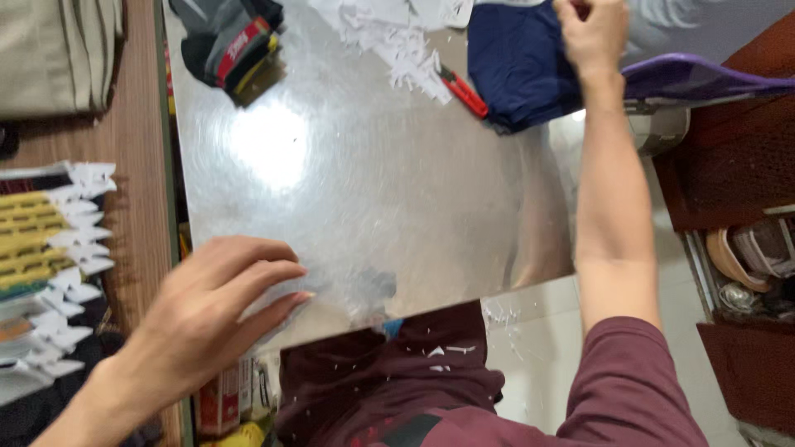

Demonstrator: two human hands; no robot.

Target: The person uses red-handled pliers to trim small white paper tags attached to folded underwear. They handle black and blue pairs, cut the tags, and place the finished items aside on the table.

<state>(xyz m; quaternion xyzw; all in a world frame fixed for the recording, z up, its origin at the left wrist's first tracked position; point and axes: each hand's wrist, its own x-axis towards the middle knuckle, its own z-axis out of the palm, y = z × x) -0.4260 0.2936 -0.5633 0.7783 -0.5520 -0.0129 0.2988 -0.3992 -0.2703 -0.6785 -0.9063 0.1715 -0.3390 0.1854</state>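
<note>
Right hand (590, 33) is closed on the navy garment (517, 70) at the far edge of the shiny metal desk (356, 190). Left hand (211, 310) is spread open, holding nothing, fingertips at the near edge. Red cutter (464, 91) and white paper scraps (402, 45) lie just beside the garment

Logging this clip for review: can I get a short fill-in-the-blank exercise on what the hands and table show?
1. The right hand grips a folded garment whose colour is ____.
2. The left hand rests at the near edge of a shiny ____ table top.
3. Beside the white paper scraps lies a small tool with ____ handles.
4. The person's sleeve is ____ in colour.

Missing words: navy blue; metal; red; maroon
</note>
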